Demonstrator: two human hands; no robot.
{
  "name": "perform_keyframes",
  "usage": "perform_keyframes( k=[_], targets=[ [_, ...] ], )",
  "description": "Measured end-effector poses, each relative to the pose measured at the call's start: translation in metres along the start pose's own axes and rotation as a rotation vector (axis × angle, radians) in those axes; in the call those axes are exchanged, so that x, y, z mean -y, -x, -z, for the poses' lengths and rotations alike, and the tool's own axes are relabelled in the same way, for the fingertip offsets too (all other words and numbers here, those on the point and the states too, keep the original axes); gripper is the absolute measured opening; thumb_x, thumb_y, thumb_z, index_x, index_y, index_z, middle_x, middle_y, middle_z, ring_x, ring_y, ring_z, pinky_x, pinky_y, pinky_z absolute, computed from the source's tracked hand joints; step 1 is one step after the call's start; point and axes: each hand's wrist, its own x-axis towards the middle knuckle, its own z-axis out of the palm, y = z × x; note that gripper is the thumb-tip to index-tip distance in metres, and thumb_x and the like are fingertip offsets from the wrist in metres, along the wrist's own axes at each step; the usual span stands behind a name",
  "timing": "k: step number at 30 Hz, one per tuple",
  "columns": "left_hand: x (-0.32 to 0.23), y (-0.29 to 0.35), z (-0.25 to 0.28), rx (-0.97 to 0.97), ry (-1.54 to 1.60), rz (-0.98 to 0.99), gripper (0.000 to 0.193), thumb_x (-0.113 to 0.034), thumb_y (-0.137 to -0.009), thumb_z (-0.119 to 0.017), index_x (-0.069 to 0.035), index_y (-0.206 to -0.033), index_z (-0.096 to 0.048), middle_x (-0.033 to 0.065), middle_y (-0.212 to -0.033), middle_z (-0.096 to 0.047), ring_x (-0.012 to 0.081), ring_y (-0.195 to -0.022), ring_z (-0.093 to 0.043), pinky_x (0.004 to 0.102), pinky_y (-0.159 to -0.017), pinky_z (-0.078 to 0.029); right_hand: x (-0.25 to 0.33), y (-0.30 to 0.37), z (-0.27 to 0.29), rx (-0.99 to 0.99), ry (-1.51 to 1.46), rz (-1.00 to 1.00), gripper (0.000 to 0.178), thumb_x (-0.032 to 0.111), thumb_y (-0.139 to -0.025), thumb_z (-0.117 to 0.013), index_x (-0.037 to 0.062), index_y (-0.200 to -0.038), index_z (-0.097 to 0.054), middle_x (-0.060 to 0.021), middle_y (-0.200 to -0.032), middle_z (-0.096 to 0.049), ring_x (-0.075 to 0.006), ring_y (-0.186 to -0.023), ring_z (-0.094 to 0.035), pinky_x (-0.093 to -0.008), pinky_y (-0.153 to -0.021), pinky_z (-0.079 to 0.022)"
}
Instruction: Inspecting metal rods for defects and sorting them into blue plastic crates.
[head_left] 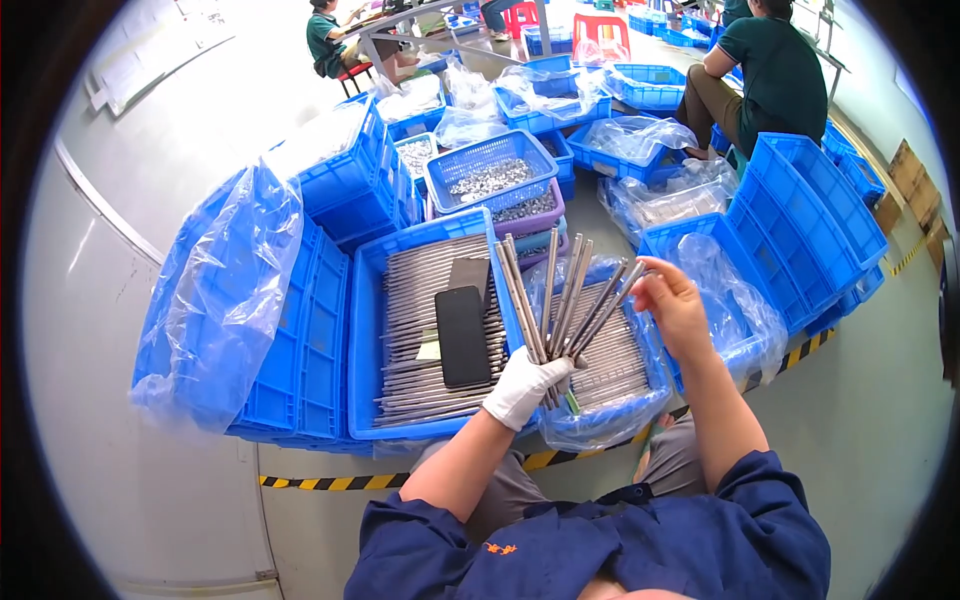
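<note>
A fanned bundle of thin silvery metal rods (pixel 556 310) stands up from my left hand (pixel 525 390). That hand wears a white glove and is closed around the rods' lower ends. My bare right hand (pixel 672 303) pinches the upper end of the rightmost rod, its fingers curled. Beneath the bundle, a plastic-lined blue crate (pixel 655 385) holds more rods lying in rows, partly hidden by my left hand. To its left, a larger blue crate (pixel 364 330) is filled with similar rods. A black smartphone (pixel 462 337) and a dark block (pixel 470 272) lie on these.
Stacked blue crates with a clear plastic bag (pixel 235 290) rise at the left. Ahead, a blue basket (pixel 490 170) holds small metal parts. More crates (pixel 800 240) stand at the right. Two people in dark green shirts sit farther off. Black-and-yellow tape (pixel 340 482) marks the floor.
</note>
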Motion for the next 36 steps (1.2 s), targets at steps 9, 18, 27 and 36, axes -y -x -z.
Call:
perform_keyframes(
  k=[9,18,27,36],
  targets=[
    [-0.001,0.001,-0.006,0.021,-0.094,0.072,0.020,-0.016,-0.078,-0.058,0.001,-0.089,-0.063,0.0015,-0.060,-0.053,0.0088,-0.054,-0.049,0.0218,-0.051,-0.039,0.010,0.003,0.006,0.035,-0.088,0.001,0.027,0.011,-0.092,-0.049,-0.0013,-0.115,-0.055,-0.0059,-0.089,-0.061,-0.0089,-0.072,-0.054,-0.0217,-0.067,-0.045],
    [0.005,0.000,-0.010,0.003,-0.017,0.041,0.020,-0.013,-0.076,-0.058,0.002,-0.088,-0.063,0.0019,-0.061,-0.053,0.0086,-0.054,-0.049,0.0217,-0.050,-0.039,0.004,0.014,-0.021,-0.254,0.848,0.514,0.025,0.009,-0.090,-0.050,-0.0009,-0.111,-0.058,-0.0093,-0.091,-0.063,-0.0112,-0.075,-0.057,-0.0236,-0.068,-0.046],
    [0.000,-0.001,0.005,0.074,-0.047,0.069,0.017,-0.012,-0.074,-0.060,-0.001,-0.086,-0.064,0.0002,-0.065,-0.055,0.0076,-0.055,-0.047,0.0221,-0.051,-0.038,0.023,0.002,0.015,0.135,0.065,-0.217,0.025,0.005,-0.081,-0.058,-0.0023,-0.105,-0.057,-0.0082,-0.094,-0.063,-0.0135,-0.081,-0.060,-0.0274,-0.074,-0.049],
    [0.012,-0.004,0.004,-0.006,0.032,0.054,0.023,-0.014,-0.075,-0.063,-0.002,-0.095,-0.061,0.0019,-0.069,-0.058,0.0106,-0.057,-0.054,0.0228,-0.050,-0.042,-0.033,0.033,-0.029,0.301,0.174,-0.427,0.023,0.007,-0.077,-0.068,-0.0007,-0.096,-0.060,-0.0054,-0.087,-0.063,-0.0130,-0.085,-0.059,-0.0274,-0.081,-0.046]
  ],
)
